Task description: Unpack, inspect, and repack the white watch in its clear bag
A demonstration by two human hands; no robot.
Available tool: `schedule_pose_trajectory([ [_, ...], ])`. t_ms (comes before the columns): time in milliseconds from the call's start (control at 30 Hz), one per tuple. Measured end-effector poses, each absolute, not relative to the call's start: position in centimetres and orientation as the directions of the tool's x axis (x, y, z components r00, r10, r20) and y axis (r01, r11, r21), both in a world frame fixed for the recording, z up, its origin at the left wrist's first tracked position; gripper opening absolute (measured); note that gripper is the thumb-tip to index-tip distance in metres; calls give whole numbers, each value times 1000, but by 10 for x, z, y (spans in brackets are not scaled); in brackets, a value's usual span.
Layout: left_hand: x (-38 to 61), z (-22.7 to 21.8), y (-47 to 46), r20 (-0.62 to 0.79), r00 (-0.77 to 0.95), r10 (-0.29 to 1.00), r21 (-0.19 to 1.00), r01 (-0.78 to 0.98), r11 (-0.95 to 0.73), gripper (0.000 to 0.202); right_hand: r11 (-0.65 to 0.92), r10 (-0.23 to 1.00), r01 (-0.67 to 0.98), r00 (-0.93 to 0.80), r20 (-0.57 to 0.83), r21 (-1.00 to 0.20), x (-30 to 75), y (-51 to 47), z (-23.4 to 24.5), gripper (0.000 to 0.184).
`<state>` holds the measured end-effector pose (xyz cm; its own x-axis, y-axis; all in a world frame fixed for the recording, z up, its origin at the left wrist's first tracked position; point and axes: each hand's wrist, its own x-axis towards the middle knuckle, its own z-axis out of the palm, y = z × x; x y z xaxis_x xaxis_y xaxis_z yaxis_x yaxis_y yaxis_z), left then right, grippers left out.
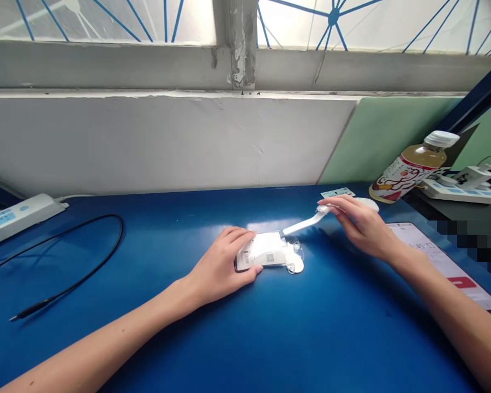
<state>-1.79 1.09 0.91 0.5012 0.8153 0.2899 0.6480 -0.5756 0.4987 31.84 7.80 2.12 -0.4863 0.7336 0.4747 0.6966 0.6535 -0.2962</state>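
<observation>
In the head view, my left hand (223, 265) is closed around one end of a small clear plastic package (265, 248) with a white printed card in it. Its fingers are on the far edge and the thumb is on the near edge. Rounded white pieces show at its right end. My right hand (360, 226) pinches a slim, bent white plastic piece (305, 224), held above the table. The piece's lower tip is close to the package; whether they touch I cannot tell. A rounded white part (367, 204) shows behind the hand, perhaps the same piece.
The blue table (180, 338) runs up to a wall. At left lie a black cable (102, 267) and a white power strip (20, 215). At right are a drink bottle (413, 166), a phone (445, 262), a small card (337, 192) and another power strip (462, 191).
</observation>
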Motion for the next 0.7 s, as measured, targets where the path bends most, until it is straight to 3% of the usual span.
schedule_pose_trajectory([
  [233, -16, 10, 10, 224, 528, 819, 459, 684, -567, 54, 623, 719, 701, -337, 607, -348, 311, 71, 24, 29],
  [433, -21, 20, 6, 111, 526, 843, 504, 702, -504, 83, 636, 742, 620, -328, 584, -459, 298, 62, 15, 22],
  [567, -17, 34, 4, 335, 472, 816, 519, 630, -578, 70, 684, 715, 553, -380, 587, -475, 287, 50, 22, 16],
  [700, 1, 47, 4, 565, 515, 644, 394, 517, -759, 55, 774, 627, 460, -457, 631, -435, 269, 33, 34, 15],
])
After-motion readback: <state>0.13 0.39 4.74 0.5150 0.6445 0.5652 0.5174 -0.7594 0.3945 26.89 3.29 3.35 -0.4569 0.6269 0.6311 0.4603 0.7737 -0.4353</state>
